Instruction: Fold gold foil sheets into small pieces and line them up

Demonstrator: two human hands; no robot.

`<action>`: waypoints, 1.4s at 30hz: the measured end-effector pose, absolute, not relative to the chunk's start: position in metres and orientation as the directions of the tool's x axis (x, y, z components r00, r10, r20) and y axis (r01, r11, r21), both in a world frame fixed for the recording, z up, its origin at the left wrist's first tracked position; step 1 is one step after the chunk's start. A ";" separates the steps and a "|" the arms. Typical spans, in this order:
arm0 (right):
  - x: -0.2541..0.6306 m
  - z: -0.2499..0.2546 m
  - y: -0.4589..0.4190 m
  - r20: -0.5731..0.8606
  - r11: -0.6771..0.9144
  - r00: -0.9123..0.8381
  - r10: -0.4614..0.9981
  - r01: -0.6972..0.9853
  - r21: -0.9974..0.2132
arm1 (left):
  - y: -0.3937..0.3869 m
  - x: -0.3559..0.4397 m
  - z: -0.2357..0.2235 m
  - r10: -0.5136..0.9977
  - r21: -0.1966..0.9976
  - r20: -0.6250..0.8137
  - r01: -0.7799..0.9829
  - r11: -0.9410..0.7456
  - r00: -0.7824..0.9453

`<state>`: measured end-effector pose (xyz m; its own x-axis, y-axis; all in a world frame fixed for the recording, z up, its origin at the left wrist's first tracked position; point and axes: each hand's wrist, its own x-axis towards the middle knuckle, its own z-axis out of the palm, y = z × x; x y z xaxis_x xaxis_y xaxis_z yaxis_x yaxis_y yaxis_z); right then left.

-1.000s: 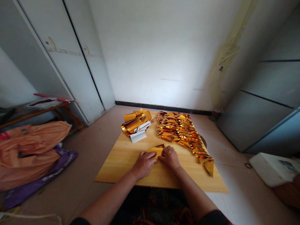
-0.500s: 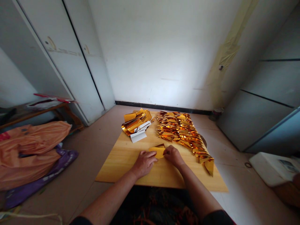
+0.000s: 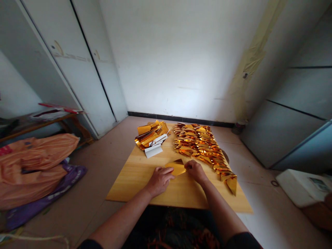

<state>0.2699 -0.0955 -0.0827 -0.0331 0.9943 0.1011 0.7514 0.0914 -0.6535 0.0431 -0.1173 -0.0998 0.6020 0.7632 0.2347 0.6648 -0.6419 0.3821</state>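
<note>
A folded sheet of gold foil paper point(image 3: 178, 169) lies on the wooden board point(image 3: 124, 185) in front of me, with a darker flap raised along its far edge. My left hand point(image 3: 159, 180) holds its left end against the board, fingers over the paper and thumb close by. At the right end, the curled fingers of my right hand point(image 3: 196, 171) pinch the paper's edge; the fingertips are partly hidden. Beyond my left hand sits a loose pile of gold sheets point(image 3: 151, 135), some showing white backs. Rows of folded gold paper pieces point(image 3: 198, 140) cover the board's right side.
A grey cabinet point(image 3: 77, 69) stands at the left, near a low wooden bench point(image 3: 52, 121). Orange cloth point(image 3: 38, 152) and a purple bag point(image 3: 62, 181) lie on the floor. A fridge-like grey unit point(image 3: 293, 114) and a white box point(image 3: 301, 188) are at the right.
My right hand has shifted slightly to the right along the gold paper, and more of the paper's right end shows. My left hand stays in place.
</note>
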 end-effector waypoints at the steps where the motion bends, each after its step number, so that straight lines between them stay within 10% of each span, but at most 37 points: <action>1: 0.270 -0.083 -0.097 0.122 0.086 -0.006 0.993 0.742 -0.665 | -0.117 0.043 -0.100 0.765 0.383 0.233 0.666 -0.639 0.600; 9: 0.240 -0.078 -0.105 0.157 0.211 -0.143 0.977 0.553 -0.806 | -0.118 0.044 -0.097 0.754 0.375 0.227 0.659 -0.652 0.617; 42: 0.213 -0.074 -0.069 -0.118 0.070 -0.150 0.982 0.857 -0.510 | -0.104 0.059 -0.085 0.851 0.244 0.247 0.820 -0.517 0.463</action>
